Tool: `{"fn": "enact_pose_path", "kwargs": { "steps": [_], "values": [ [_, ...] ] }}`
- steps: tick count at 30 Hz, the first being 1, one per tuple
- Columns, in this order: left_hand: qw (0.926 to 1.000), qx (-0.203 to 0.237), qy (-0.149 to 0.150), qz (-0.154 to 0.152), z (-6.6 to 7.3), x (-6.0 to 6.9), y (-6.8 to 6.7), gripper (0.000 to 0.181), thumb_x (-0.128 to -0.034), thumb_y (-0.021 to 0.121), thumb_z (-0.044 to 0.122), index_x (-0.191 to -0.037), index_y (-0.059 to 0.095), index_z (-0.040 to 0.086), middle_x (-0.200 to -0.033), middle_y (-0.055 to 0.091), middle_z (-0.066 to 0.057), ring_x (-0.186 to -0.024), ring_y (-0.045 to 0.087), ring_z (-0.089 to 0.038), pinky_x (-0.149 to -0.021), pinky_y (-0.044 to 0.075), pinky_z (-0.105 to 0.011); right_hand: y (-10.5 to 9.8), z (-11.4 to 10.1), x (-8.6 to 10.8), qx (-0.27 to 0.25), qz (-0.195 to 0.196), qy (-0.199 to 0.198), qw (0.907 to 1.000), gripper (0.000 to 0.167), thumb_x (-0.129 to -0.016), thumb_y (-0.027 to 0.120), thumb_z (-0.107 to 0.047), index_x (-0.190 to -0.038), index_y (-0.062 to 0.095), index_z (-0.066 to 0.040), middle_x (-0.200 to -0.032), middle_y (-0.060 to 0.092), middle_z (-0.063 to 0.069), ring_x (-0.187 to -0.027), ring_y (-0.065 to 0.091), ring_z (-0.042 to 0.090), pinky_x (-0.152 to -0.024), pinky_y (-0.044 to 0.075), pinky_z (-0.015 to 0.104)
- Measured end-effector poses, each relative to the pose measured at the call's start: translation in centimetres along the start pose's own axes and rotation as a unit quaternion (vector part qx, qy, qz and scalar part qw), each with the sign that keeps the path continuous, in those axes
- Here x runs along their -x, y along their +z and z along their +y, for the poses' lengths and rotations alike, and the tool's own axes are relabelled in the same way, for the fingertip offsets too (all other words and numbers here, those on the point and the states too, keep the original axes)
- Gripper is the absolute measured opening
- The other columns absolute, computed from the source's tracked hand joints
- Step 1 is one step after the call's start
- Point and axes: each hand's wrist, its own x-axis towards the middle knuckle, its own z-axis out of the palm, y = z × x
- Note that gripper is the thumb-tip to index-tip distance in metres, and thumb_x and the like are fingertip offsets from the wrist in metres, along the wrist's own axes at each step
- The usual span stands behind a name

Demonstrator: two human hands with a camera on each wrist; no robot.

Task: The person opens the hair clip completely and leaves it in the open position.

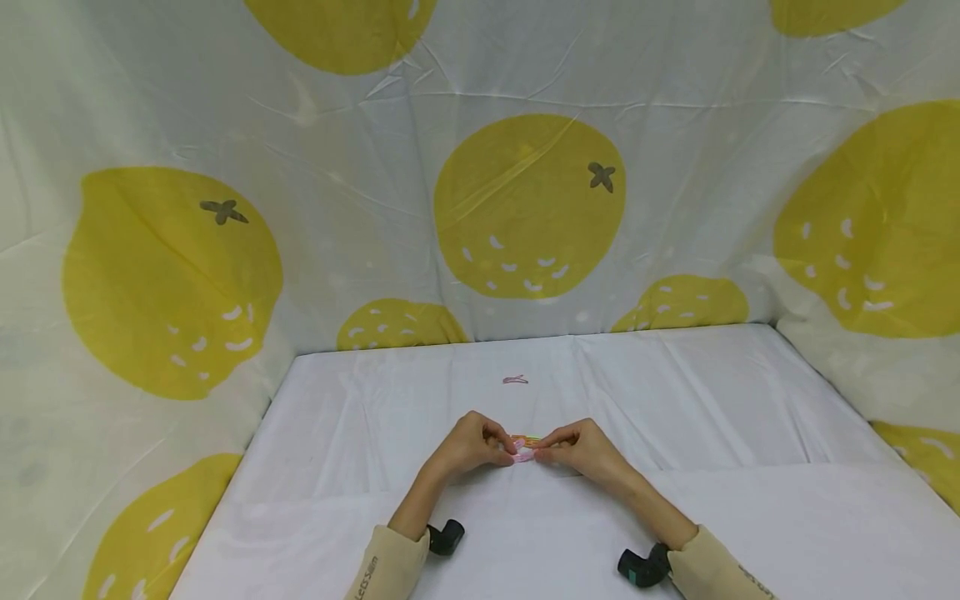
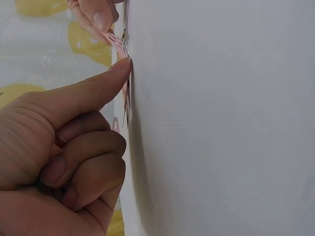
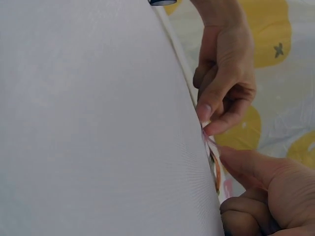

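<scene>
A small bunch of thin pink loops [image 1: 522, 457] spans the gap between my two hands at mid-table; their exact kind is too small to tell. My left hand [image 1: 474, 442] pinches one end between thumb and fingertips, the other fingers curled in. From the opposite side, my right hand [image 1: 588, 452] pinches the other end. Pink strands [image 2: 118, 45] run between both sets of fingertips in the left wrist view. Just behind them lie thin orange and green loops [image 1: 527, 441], partly hidden by the hands.
Farther back on the white-covered table [image 1: 675, 392] lies a single thin reddish-pink loop [image 1: 515, 379]. A cloth printed with yellow lemons [image 1: 529, 207] hangs behind and at the sides. Black wrist cameras [image 1: 446, 537] sit by the sleeves.
</scene>
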Motion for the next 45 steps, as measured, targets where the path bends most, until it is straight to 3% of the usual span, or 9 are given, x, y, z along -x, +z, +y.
{"fn": "enact_pose_path", "kwargs": {
  "steps": [7,18,23,28,36,42,45],
  "values": [
    [0.9999,0.005,0.014,-0.009,0.27,-0.09,0.26,0.009,-0.0790,0.087,0.002,-0.085,0.081,0.001,-0.056,0.047,0.005,-0.054,0.037,-0.006,-0.050,0.029,-0.019,-0.05,-0.17,0.19,0.005,0.016,-0.008,0.9998,0.017,-0.087,0.084,-0.023,-0.095,0.084,-0.008,-0.075,0.073,0.004,-0.056,0.038,0.001,-0.052,0.031,0.019],
    [0.9999,0.012,0.007,-0.009,0.14,-0.03,0.38,0.010,-0.0786,0.088,0.003,-0.086,0.081,0.002,-0.056,0.046,0.006,-0.054,0.037,-0.007,-0.051,0.030,-0.019,0.12,0.03,0.05,-0.004,0.009,-0.010,0.9999,0.017,-0.087,0.084,-0.022,-0.096,0.084,-0.007,-0.091,0.079,0.010,-0.063,0.047,0.001,-0.056,0.038,0.017],
    [0.9999,0.008,0.008,-0.011,0.21,-0.04,0.44,0.009,-0.0793,0.088,0.004,-0.086,0.082,0.002,-0.056,0.047,0.006,-0.054,0.038,-0.007,-0.051,0.030,-0.019,0.19,-0.03,0.09,-0.011,0.009,-0.011,0.9998,0.019,-0.087,0.084,-0.021,-0.095,0.083,-0.004,-0.083,0.076,0.012,-0.059,0.041,0.001,-0.053,0.033,0.018],
    [0.9999,-0.002,0.008,-0.009,0.29,-0.12,0.45,0.009,-0.0799,0.088,0.007,-0.085,0.082,0.004,-0.060,0.051,0.006,-0.057,0.040,-0.006,-0.052,0.030,-0.019,0.19,-0.19,0.14,-0.016,0.019,0.007,0.9997,0.019,-0.086,0.085,-0.022,-0.093,0.083,-0.005,-0.078,0.075,0.005,-0.059,0.041,0.001,-0.053,0.032,0.018],
    [0.9997,-0.015,0.018,0.001,0.23,-0.08,0.25,0.007,-0.0835,0.086,0.008,-0.084,0.082,0.003,-0.067,0.058,0.007,-0.060,0.042,-0.005,-0.054,0.032,-0.018,0.21,-0.07,0.00,-0.021,0.021,0.014,0.9995,0.017,-0.086,0.085,-0.023,-0.094,0.084,-0.008,-0.082,0.077,0.003,-0.061,0.041,0.002,-0.055,0.032,0.018],
    [0.9996,-0.014,0.017,0.015,0.18,-0.15,0.25,0.005,-0.0826,0.086,0.007,-0.083,0.082,0.003,-0.069,0.060,0.005,-0.060,0.041,-0.005,-0.053,0.032,-0.019,0.20,0.06,-0.11,-0.027,0.016,0.006,0.9995,0.016,-0.088,0.083,-0.021,-0.096,0.084,-0.008,-0.059,0.058,-0.005,-0.054,0.033,0.002,-0.051,0.029,0.018],
    [0.9996,-0.014,0.018,0.016,0.16,-0.18,0.25,0.005,-0.0818,0.086,0.007,-0.083,0.082,0.003,-0.073,0.064,0.005,-0.062,0.043,-0.005,-0.054,0.033,-0.019,0.22,0.02,-0.11,-0.030,0.016,0.004,0.9994,0.017,-0.088,0.083,-0.020,-0.098,0.083,-0.007,-0.056,0.050,-0.009,-0.052,0.031,0.002,-0.049,0.027,0.018]
  ]
}}
